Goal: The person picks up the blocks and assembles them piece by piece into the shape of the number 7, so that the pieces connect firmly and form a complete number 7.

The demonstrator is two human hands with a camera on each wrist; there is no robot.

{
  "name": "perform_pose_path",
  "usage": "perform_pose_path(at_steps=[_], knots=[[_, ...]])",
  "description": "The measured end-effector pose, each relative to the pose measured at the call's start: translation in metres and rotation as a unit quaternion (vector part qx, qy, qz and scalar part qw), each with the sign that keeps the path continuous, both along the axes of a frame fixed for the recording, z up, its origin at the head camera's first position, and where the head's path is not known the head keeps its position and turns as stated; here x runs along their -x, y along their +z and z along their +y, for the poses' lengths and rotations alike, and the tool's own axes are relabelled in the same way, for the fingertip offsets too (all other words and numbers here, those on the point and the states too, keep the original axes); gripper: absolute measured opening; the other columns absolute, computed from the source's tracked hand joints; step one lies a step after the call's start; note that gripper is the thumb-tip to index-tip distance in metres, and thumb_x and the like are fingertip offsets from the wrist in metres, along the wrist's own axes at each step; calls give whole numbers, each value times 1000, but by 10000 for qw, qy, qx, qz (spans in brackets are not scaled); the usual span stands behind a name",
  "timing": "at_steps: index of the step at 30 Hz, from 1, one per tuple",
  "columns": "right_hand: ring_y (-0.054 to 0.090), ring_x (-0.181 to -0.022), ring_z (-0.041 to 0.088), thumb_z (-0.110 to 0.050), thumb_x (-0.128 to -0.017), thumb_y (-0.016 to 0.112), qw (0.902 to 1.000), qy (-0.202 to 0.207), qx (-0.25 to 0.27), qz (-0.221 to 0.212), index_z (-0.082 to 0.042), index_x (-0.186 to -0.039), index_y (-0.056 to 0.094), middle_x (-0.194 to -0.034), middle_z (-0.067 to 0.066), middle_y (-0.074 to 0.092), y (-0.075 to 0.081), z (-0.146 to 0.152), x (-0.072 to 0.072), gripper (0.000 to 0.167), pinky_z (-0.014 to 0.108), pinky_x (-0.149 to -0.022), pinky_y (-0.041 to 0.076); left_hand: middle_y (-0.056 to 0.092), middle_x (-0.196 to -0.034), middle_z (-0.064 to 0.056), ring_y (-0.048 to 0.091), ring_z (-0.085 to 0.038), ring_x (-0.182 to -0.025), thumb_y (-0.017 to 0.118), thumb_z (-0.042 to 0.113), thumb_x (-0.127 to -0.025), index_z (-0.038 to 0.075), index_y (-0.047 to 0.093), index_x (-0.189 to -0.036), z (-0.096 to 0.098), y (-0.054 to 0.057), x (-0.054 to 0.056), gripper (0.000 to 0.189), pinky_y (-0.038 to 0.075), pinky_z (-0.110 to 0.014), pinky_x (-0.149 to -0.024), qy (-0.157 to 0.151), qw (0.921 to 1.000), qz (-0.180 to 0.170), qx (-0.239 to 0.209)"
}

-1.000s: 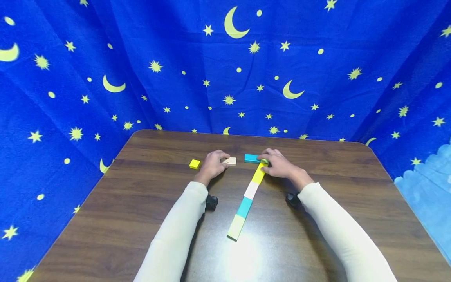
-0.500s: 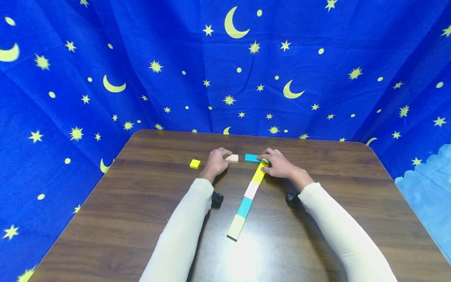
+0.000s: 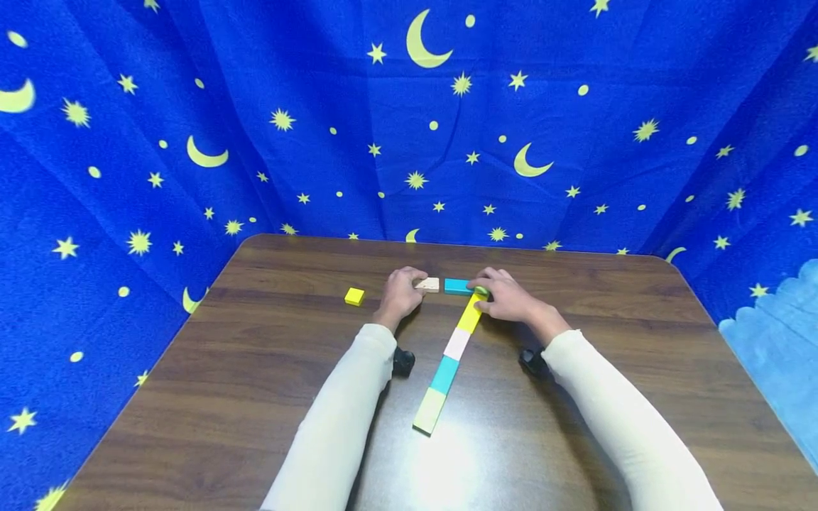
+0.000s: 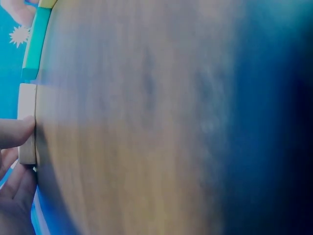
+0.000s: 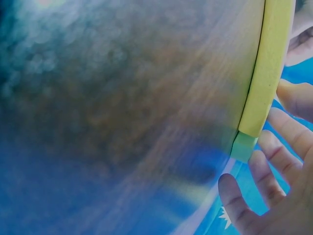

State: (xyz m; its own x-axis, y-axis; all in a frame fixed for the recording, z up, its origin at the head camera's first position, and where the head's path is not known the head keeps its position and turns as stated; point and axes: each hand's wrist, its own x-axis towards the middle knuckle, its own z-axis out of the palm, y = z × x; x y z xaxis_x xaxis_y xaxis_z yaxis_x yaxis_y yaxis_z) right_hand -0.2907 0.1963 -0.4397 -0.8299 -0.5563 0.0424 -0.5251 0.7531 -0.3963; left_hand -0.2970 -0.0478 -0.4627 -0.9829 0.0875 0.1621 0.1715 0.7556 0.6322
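Observation:
My left hand (image 3: pixel 401 292) pinches a pale wooden block (image 3: pixel 431 284) between thumb and fingertips, flat on the table. Just right of it, across a narrow gap, lies a blue block (image 3: pixel 456 287). Its far end meets a small green block (image 3: pixel 481 291) at the corner of a line. My right hand (image 3: pixel 509 298) rests at that corner, fingertips by the green block and thumb against a yellow block (image 5: pixel 261 73); its fingers look loosely extended in the right wrist view. From there the line runs toward me through a white-pink block (image 3: pixel 456 344), a teal block (image 3: pixel 444 375) and a pale green block (image 3: pixel 429 411).
A separate small yellow block (image 3: pixel 354 297) lies to the left of my left hand. The brown wooden table (image 3: pixel 255 383) ends at the back against a blue curtain (image 3: pixel 319 85) with moons and stars. Glare shows on the near tabletop.
My left hand has slid the pale wooden block to the right and slightly away, narrowing its gap to the blue block. The right hand and the line of blocks stay put.

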Motion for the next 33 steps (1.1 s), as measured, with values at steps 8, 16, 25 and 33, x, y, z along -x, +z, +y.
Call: perform_pose_path(at_steps=[8,16,25,33], knots=[[47,-120,37,-18,-91,65,9999,-50,-34,-142,-7,-133,61,-134,19,53,1,-1,-1,43,57,-104,42,67,-131,-10,57,-32,-129,74,5,-84,8,72,-119,7,0,1,35,41,-40,-115,-159,9998,-90,-49],[48,-119,35,-19,-91,65,9998,-83,-130,-96,-9,-132,62,-134,16,54,1,-1,0,42,55,-104,43,68,-128,-10,59,-31,-127,74,5,-84,8,72,-118,9,1,0,35,43,-39,-113,-201,9998,-54,1],[48,-119,35,-19,-91,65,9998,-82,-111,-126,-9,-132,62,-134,17,54,3,-2,1,41,55,-103,43,68,-129,-9,58,-31,-127,73,6,-85,8,72,-119,9,1,0,34,42,-39,-114,-179,9998,-89,18],[47,-120,35,-18,-92,65,9996,-119,-115,-210,-9,-133,61,-135,18,53,3,-1,2,42,55,-103,43,66,-132,-9,57,-30,-129,73,7,-87,9,71,-121,10,1,2,34,40,-39,-115,-181,9996,-228,53]])
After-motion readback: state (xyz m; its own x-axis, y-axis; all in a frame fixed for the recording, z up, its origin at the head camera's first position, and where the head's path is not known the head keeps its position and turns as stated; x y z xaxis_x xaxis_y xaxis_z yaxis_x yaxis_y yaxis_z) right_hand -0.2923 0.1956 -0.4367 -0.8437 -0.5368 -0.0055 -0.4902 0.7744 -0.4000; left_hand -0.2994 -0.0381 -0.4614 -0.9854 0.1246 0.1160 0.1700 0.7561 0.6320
